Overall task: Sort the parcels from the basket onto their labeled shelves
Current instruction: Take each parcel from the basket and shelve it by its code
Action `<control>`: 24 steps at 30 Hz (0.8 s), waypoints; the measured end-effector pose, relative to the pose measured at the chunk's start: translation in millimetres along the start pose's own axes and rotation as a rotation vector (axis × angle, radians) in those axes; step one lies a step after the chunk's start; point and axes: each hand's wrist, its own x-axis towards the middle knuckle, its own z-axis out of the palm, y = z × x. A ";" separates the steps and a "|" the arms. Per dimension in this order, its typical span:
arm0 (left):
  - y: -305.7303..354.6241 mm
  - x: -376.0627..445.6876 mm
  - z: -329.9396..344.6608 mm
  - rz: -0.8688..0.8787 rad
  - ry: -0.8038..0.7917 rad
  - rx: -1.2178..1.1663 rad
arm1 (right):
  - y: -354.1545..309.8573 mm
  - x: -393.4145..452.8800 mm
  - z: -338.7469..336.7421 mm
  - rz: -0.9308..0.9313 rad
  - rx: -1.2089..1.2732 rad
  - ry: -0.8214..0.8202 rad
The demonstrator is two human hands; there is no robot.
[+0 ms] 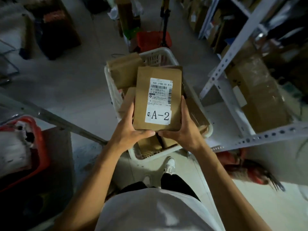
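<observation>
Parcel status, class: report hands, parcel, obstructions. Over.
Left hand and right hand grip parcel, label A-2. Held above white basket. Nothing blocking it.

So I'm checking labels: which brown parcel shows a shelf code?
The held parcel, gripped by the left hand and right hand, reads A-2. The parcels in the basket show none.

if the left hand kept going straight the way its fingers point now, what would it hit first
Probably the brown parcels in the white basket. The left hand, gripping the A-2 parcel, points up-frame over them. Depth is unclear, so it might pass above.
</observation>
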 end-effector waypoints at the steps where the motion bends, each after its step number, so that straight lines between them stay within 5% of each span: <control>1: 0.6 -3.6 1.9 0.005 -0.047 0.001 | -0.8 -13.0 1.7 0.005 0.012 0.049; 24: 68.7 -88.9 180.9 0.275 -0.758 0.115 | 40.3 -298.0 -23.1 0.187 0.292 0.783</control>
